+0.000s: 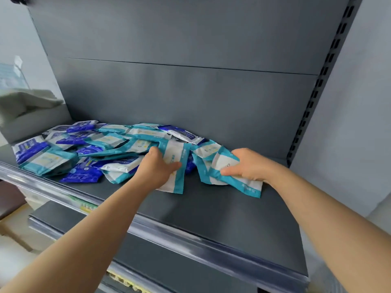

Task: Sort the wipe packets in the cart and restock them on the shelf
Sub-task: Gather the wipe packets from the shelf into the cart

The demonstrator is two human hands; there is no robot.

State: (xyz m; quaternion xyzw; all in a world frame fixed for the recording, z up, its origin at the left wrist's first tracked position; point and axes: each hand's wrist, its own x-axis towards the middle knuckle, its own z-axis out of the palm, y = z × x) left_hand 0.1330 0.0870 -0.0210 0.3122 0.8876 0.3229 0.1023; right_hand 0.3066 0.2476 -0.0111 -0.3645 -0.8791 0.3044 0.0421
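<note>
A loose heap of wipe packets (101,149), some teal-and-white and some dark blue, covers the left and middle of a dark grey shelf (222,212). My left hand (156,168) grips a teal-and-white packet (177,157) at the heap's right edge, thumb on top. My right hand (247,166) holds a bunch of teal-and-white packets (213,168) against the shelf a little to the right, fingers curled round them. No cart is in view.
The shelf's grey back panel (190,92) rises behind the heap. A slotted upright (317,89) stands at the right. A clear price rail (190,237) runs along the front edge, with a lower shelf (69,214) beneath. The shelf's right part is bare.
</note>
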